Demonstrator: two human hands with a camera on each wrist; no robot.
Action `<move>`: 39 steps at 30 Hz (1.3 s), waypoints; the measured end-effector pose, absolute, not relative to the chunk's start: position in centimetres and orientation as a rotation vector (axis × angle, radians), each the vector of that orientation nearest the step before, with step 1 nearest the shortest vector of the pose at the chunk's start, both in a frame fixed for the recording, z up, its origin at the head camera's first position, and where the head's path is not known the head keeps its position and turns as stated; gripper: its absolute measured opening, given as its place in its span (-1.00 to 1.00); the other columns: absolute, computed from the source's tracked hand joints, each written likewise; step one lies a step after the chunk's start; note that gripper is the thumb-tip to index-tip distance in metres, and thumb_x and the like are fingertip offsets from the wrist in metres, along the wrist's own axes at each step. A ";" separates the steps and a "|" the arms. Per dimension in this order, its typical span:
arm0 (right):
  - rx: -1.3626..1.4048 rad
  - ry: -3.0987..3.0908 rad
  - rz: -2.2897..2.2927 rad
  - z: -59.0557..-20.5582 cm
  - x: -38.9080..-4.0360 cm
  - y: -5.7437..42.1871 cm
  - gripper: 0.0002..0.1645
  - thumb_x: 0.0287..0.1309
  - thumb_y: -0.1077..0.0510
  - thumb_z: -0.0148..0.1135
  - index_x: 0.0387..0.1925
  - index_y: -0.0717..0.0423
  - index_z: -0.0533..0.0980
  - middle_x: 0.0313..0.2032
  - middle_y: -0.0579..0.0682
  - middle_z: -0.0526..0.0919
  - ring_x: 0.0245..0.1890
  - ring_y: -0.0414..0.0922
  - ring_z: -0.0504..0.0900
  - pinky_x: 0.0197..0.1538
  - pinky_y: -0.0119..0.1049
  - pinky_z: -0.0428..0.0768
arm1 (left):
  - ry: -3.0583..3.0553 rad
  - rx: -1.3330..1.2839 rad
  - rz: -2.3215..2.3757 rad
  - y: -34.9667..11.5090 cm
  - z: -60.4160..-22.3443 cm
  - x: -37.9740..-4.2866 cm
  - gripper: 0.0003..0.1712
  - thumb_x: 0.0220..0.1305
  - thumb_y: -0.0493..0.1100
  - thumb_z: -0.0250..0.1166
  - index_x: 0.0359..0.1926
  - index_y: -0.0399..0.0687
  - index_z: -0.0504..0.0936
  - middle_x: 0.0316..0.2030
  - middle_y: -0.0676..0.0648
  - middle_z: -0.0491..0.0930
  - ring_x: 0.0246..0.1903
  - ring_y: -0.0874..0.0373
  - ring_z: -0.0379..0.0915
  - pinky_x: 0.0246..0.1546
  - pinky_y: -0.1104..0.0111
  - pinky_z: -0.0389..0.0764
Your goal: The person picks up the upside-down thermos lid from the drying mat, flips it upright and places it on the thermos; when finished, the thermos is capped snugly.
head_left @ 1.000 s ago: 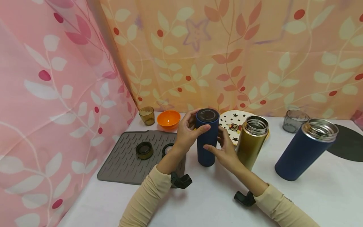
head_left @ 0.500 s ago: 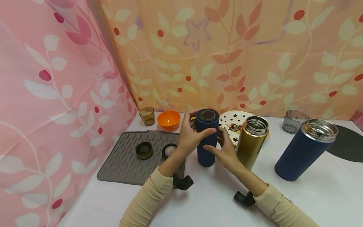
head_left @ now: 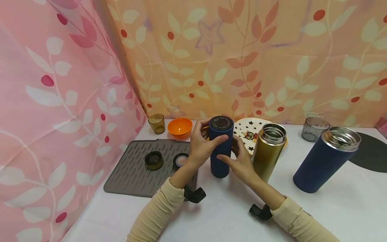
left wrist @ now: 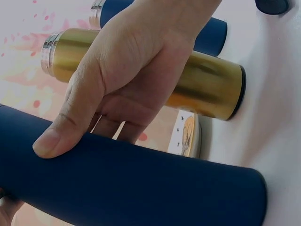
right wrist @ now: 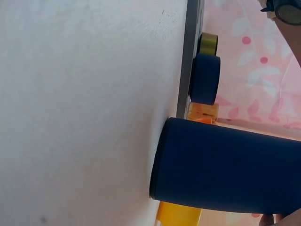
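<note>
While the slim blue bottle [head_left: 222, 148] stands upright near the middle of the tabletop [head_left: 223, 215], the left hand [head_left: 201, 148] has its fingers wrapped round the upper part and the right hand [head_left: 242, 162] grasps it lower down. Two openings look done: a gold bottle [head_left: 265, 159] and a wide blue bottle [head_left: 320, 164] stand uncapped toward the tabletop's right edge, and a gold lid [head_left: 154, 160] and a blue lid [right wrist: 205, 79], probably theirs, lie on the grey mat [head_left: 128, 176] near its left edge. The held bottle's upper end is a dark disc [head_left: 221, 123], lid or base being unclear, so opening it seems left to do.
</note>
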State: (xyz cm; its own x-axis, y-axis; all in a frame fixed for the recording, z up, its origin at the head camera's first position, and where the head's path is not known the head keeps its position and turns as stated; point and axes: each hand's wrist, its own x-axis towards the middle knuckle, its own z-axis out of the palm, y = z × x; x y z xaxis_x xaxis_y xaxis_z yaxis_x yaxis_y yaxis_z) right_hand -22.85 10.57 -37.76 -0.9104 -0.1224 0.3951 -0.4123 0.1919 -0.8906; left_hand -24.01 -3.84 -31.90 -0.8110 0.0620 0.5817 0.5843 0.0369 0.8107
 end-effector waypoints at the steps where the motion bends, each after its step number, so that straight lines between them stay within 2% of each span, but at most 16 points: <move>1: 0.513 -2.232 1.782 -37.8 -22.8 10.6 -0.09 -0.08 0.13 0.40 0.27 0.06 0.13 0.22 0.06 0.34 0.22 0.01 0.38 0.30 -0.04 0.28 | -1.928 -0.665 -1.823 -3.9 -32.0 -24.1 -0.30 -0.08 -0.19 0.46 0.08 -0.23 0.33 -0.01 -0.19 0.49 -0.11 0.04 0.56 -0.08 0.37 0.59; 8: 0.488 -2.261 1.789 -37.8 -22.8 10.6 -0.06 -0.09 0.09 0.41 0.28 0.05 0.11 0.24 0.05 0.32 0.23 0.01 0.37 0.30 -0.06 0.29 | -1.929 -0.702 -1.866 -4.4 -31.9 -24.1 -0.34 -0.05 -0.26 0.43 0.09 -0.25 0.36 -0.02 -0.22 0.52 -0.10 0.01 0.54 -0.02 0.33 0.57; 16: 0.475 -2.262 1.801 -37.8 -22.8 10.6 -0.07 -0.09 0.08 0.41 0.28 0.04 0.12 0.23 0.04 0.33 0.23 -0.01 0.36 0.30 -0.05 0.30 | -1.963 -0.698 -1.935 -4.6 -31.9 -24.1 -0.29 -0.03 -0.08 0.43 0.12 -0.20 0.33 0.02 -0.19 0.49 -0.04 0.03 0.51 0.04 0.34 0.52; 22: 0.489 -2.241 1.808 -37.7 -22.7 10.5 -0.07 -0.10 0.09 0.41 0.28 0.04 0.13 0.23 0.03 0.34 0.23 -0.02 0.37 0.30 -0.07 0.30 | -1.990 -0.711 -1.962 -5.2 -31.7 -24.0 -0.34 0.04 -0.25 0.38 0.17 -0.18 0.34 0.07 -0.18 0.46 0.06 0.04 0.46 0.14 0.35 0.44; 26: 0.469 -2.242 1.803 -37.5 -22.6 10.6 -0.06 -0.11 0.08 0.42 0.28 0.03 0.14 0.23 0.03 0.35 0.23 -0.02 0.37 0.29 -0.06 0.31 | -2.028 -0.745 -1.898 -6.1 -31.5 -23.8 -0.38 0.07 -0.29 0.34 0.18 -0.20 0.37 0.11 -0.18 0.46 0.11 0.05 0.43 0.17 0.28 0.41; 29: 0.444 -2.261 1.803 -37.4 -22.6 10.6 -0.04 -0.12 0.04 0.42 0.29 0.01 0.13 0.24 0.03 0.35 0.24 -0.02 0.36 0.29 -0.06 0.31 | -2.048 -0.760 -1.855 -7.4 -31.5 -23.5 -0.42 0.10 -0.30 0.31 0.17 -0.24 0.39 0.10 -0.21 0.47 0.11 0.04 0.43 0.16 0.24 0.42; 34: 0.418 -2.279 1.814 -37.4 -22.7 10.5 -0.02 -0.11 0.00 0.42 0.32 -0.01 0.12 0.26 0.02 0.32 0.26 -0.02 0.34 0.30 -0.07 0.29 | -2.113 -0.710 -1.743 -11.3 -31.7 -23.0 -0.52 0.12 -0.33 0.29 0.10 -0.31 0.46 0.02 -0.25 0.54 0.03 0.00 0.49 0.09 0.27 0.49; 39: 0.399 -2.284 1.814 -37.4 -22.6 10.5 -0.02 -0.10 0.00 0.41 0.33 -0.03 0.11 0.28 0.00 0.30 0.26 -0.03 0.33 0.31 -0.07 0.28 | -2.353 -0.511 -1.385 -16.8 -33.2 -23.0 -0.49 0.08 -0.23 0.35 0.08 -0.26 0.49 -0.01 -0.23 0.56 0.02 -0.05 0.47 0.11 0.11 0.45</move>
